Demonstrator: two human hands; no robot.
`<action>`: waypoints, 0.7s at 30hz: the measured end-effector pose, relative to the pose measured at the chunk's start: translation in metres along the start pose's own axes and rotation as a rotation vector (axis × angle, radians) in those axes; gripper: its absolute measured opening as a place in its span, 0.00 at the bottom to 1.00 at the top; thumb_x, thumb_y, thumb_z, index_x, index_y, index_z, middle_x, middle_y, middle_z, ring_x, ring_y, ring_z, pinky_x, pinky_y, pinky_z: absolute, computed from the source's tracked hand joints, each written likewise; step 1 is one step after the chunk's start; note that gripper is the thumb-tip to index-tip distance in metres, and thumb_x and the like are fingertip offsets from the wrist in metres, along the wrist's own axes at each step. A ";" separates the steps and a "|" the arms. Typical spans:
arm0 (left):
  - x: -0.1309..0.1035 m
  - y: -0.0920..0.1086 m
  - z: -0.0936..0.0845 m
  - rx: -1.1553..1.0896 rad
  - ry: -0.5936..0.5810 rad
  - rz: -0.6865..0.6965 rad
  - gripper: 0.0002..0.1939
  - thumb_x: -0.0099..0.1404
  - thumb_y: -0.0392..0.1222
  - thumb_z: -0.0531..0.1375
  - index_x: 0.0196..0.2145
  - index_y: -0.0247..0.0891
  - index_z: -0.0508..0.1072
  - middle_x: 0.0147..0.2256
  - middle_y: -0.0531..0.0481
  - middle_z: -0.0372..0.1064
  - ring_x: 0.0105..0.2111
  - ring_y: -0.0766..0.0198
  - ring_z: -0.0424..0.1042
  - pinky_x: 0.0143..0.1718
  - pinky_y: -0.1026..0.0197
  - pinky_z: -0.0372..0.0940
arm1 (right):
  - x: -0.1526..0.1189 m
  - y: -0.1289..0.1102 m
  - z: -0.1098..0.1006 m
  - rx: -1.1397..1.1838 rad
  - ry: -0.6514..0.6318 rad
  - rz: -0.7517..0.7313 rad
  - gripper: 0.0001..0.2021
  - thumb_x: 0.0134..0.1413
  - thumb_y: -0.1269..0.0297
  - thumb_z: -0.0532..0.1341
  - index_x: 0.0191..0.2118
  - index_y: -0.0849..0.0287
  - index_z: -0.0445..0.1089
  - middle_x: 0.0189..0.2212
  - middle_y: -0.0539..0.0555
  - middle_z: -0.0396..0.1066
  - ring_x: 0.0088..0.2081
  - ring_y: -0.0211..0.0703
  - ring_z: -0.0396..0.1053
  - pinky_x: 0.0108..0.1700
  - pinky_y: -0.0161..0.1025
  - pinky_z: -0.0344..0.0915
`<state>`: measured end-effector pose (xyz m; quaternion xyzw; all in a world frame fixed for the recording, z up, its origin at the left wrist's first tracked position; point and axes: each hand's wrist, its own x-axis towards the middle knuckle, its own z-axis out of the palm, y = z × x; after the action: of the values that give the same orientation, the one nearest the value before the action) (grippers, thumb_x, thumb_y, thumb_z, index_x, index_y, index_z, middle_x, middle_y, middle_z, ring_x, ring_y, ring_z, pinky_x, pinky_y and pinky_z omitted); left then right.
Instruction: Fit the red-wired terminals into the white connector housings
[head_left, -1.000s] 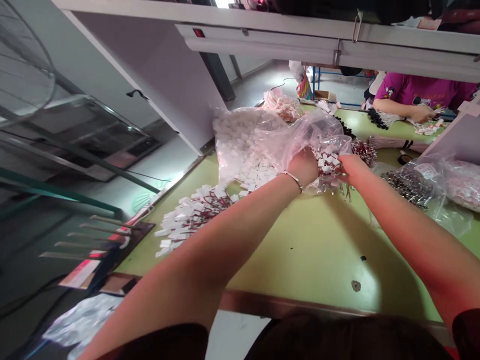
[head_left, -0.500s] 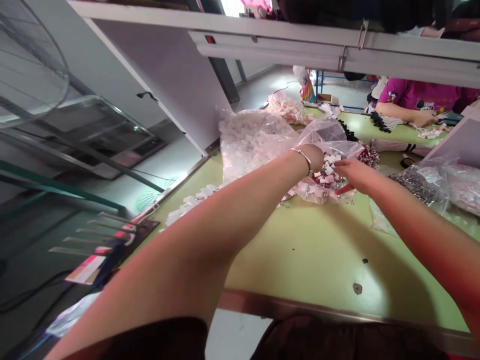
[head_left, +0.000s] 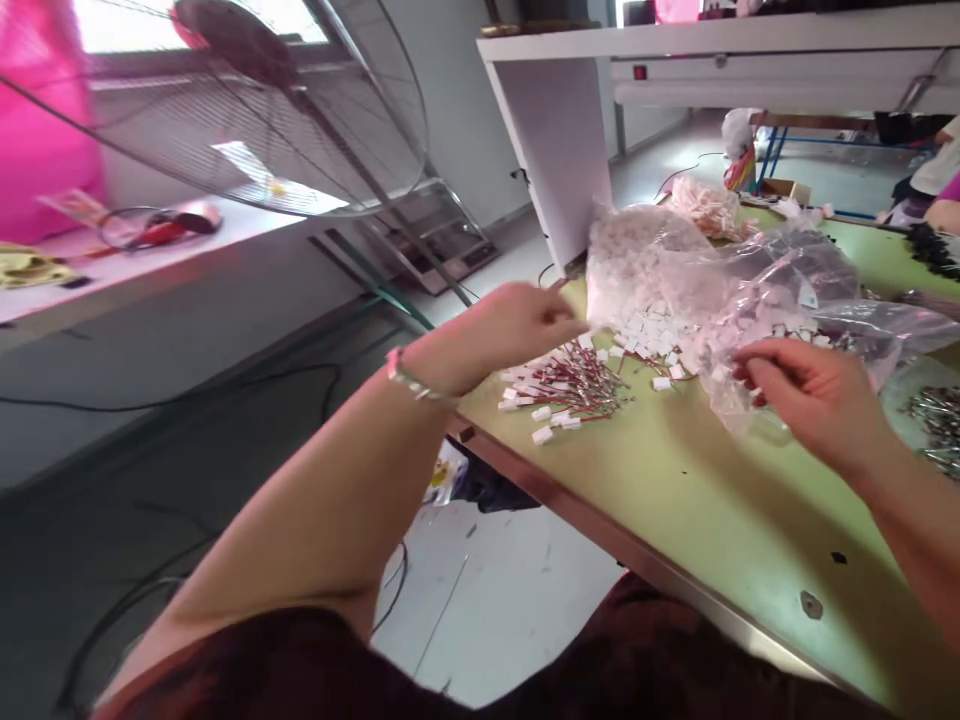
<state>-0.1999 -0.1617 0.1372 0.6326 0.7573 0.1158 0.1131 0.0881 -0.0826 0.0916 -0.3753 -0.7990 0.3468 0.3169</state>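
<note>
My left hand (head_left: 517,325) hovers just above a pile of short red wires with white connectors (head_left: 566,385) near the table's left edge. Its index finger points right, and nothing shows in it. On the right, my right hand (head_left: 817,395) has its fingers curled at the near edge of a clear plastic bag (head_left: 795,270), which they seem to pinch. White connectors and wires lie inside that bag and spill from its mouth. Behind the pile stands a fuller clear bag of white connector pieces (head_left: 645,250).
A bag of dark metallic pieces (head_left: 937,415) lies at the right. Pale pink wire bundles (head_left: 705,205) lie farther back. To the left are a large fan (head_left: 300,110) and a white shelf (head_left: 247,240). The green table (head_left: 735,500) has a brown front edge.
The view has swung left. My left hand has come out of the bag and moved left over the wire pile. My right hand has stayed by the bag, its fingers now more curled.
</note>
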 end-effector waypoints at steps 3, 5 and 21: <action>-0.042 -0.071 0.028 0.081 -0.109 -0.153 0.39 0.54 0.58 0.62 0.58 0.34 0.64 0.48 0.37 0.70 0.51 0.45 0.67 0.52 0.46 0.62 | 0.012 -0.020 0.041 0.008 -0.322 -0.126 0.13 0.55 0.62 0.57 0.43 0.57 0.74 0.40 0.56 0.76 0.40 0.45 0.72 0.42 0.42 0.68; -0.061 -0.095 0.062 0.080 0.019 -0.121 0.54 0.48 0.59 0.66 0.66 0.33 0.50 0.63 0.31 0.50 0.62 0.39 0.50 0.60 0.43 0.53 | 0.033 -0.025 0.076 -0.001 -0.451 -0.141 0.16 0.54 0.64 0.57 0.48 0.59 0.72 0.45 0.57 0.74 0.44 0.44 0.71 0.46 0.40 0.66; -0.031 -0.126 0.122 -0.162 0.032 0.019 0.59 0.49 0.56 0.68 0.67 0.29 0.42 0.66 0.24 0.26 0.66 0.35 0.31 0.63 0.41 0.43 | 0.111 -0.035 0.222 -0.668 -0.613 -0.044 0.54 0.45 0.27 0.48 0.69 0.62 0.36 0.64 0.72 0.48 0.65 0.71 0.38 0.61 0.60 0.38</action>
<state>-0.2735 -0.2099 -0.0177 0.6265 0.7413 0.1878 0.1508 -0.1529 -0.0784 0.0223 -0.3198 -0.9319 0.1582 -0.0655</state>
